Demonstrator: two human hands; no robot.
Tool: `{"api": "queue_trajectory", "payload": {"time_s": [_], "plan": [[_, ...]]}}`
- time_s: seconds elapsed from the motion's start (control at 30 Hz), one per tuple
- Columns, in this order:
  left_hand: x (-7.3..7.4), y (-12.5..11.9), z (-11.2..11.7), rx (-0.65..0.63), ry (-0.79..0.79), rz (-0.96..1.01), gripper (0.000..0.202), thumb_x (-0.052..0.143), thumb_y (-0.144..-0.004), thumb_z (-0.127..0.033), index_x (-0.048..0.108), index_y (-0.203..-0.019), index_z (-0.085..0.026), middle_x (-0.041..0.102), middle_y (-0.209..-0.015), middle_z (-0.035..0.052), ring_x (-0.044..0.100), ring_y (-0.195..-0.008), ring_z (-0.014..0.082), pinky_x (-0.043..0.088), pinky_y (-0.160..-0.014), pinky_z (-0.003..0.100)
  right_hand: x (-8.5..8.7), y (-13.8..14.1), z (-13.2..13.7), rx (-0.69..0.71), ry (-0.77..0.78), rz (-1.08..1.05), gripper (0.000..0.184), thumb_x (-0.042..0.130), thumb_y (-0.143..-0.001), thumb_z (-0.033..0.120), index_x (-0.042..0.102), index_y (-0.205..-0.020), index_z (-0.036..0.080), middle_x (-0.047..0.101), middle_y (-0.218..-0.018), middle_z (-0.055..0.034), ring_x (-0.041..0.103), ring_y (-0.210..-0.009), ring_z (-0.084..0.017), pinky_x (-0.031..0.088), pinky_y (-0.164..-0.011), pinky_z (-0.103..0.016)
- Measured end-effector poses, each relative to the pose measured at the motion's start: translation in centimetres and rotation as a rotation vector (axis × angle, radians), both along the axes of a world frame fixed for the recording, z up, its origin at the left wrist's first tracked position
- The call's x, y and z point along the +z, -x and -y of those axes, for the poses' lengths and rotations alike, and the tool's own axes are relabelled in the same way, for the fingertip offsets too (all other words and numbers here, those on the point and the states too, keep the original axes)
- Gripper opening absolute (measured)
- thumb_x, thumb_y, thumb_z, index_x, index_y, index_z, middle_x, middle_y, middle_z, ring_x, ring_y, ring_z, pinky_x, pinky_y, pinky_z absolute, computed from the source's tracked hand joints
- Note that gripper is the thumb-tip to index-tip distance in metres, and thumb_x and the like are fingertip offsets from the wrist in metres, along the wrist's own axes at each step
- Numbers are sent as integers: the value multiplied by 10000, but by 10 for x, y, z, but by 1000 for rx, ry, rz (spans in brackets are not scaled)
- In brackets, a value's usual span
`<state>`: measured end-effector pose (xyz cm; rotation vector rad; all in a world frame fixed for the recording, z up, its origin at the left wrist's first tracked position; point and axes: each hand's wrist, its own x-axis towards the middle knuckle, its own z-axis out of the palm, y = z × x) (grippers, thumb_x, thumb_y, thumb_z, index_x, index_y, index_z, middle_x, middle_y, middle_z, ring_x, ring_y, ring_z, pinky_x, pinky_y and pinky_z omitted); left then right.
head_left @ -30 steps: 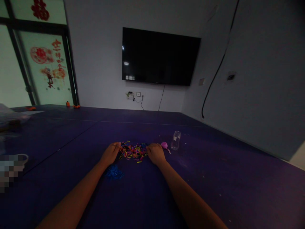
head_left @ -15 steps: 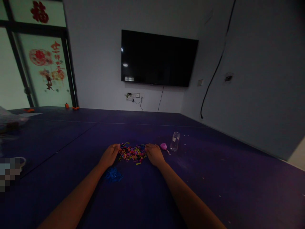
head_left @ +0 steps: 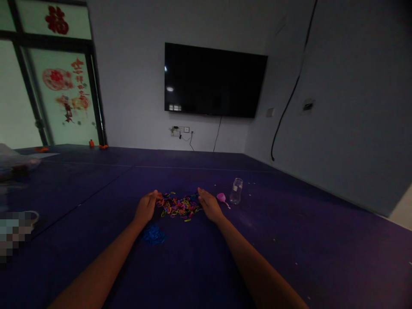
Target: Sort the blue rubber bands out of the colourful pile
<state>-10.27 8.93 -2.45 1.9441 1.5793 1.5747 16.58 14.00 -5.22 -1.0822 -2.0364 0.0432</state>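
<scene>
A heap of small colourful rubber bands (head_left: 178,205) lies on the dark purple table (head_left: 289,240). My left hand (head_left: 146,207) rests at the heap's left edge, fingers stretched out and together, touching the bands. My right hand (head_left: 208,203) stands on its edge at the heap's right side, fingers straight, pressed against the bands. Neither hand holds anything. A small pile of blue bands (head_left: 153,234) lies just below my left wrist.
A clear small bottle (head_left: 236,190) stands right of my right hand, with a pink lid (head_left: 221,197) beside it. A black TV (head_left: 214,80) hangs on the far wall. A plastic bag (head_left: 14,161) and other items lie at the table's left edge.
Both hands have gone from resting curled on the heap's sides to straightened fingers, flanking the bands. The heap is slightly more gathered.
</scene>
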Motion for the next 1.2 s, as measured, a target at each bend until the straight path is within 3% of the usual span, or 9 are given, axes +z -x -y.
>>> {"api": "queue_trajectory", "payload": {"time_s": [0.27,0.4,0.63,0.77,1.2], "plan": [[0,1,-1,6,42,27,676,201,-869,-611,676,-659,-180,726,-915,114,654,-920,251,447,-913,373,17,-2,11,-167,59,210,371,390,-872,136,621,-1162,149,632,-1178,-101,564,-1109,-194,399,-980,-333],[1,0,1,9,49,28,674,200,-870,-617,670,-660,-183,730,-899,105,653,-924,251,445,-916,369,20,1,16,-217,65,276,341,429,-870,159,637,-1138,191,577,-1262,-89,470,-1217,-221,357,-1009,-386],[1,0,1,27,49,-19,684,189,-877,-596,688,-685,-170,729,-875,116,660,-897,250,451,-892,362,20,14,23,-34,88,488,382,345,-938,312,547,-1248,218,507,-1347,-53,327,-1320,-226,179,-1092,-488],[1,1,1,20,61,-37,679,187,-878,-591,689,-693,-172,732,-879,111,660,-900,243,452,-886,349,20,15,24,-11,117,506,414,312,-949,359,543,-1250,194,526,-1325,-76,343,-1311,-231,190,-1084,-493],[-1,1,-1,18,65,-18,673,196,-865,-608,683,-669,-188,731,-873,112,664,-886,255,457,-885,374,22,13,25,-64,102,405,325,353,-943,274,668,-991,212,641,-1138,-73,456,-1209,-204,245,-1049,-436]]}}
